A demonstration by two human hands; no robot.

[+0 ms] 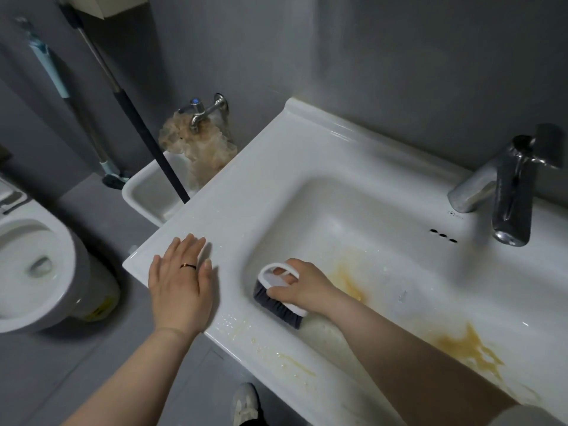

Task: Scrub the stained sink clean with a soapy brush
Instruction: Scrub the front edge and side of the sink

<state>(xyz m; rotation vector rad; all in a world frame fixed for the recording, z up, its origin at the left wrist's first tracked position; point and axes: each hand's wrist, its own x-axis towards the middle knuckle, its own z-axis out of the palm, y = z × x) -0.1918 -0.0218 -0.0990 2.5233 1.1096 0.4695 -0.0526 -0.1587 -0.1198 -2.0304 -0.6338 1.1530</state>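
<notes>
Right hand (pixel 302 282) grip curled through brush (pixel 276 304) handle, bristles on near sink (pixel 307 142) wall, long axis along it. Yellow stain (pixel 347 279) just right of grip; left hand (pixel 181 279) flat, farther off

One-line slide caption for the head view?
Right hand grips scrub brush in yellow-stained sink; left hand rests flat on rim.

Sink (pixel 276 167) runs out of frame at right; a forearm (pixel 415 358) covers part of its yellow-brown stain (pixel 470 345). Toilet (pixel 33 272) and shoe (pixel 246 404) are cropped at left and bottom. The marking (pixel 455 214) beside the faucet (pixel 510 192) is illegible.
</notes>
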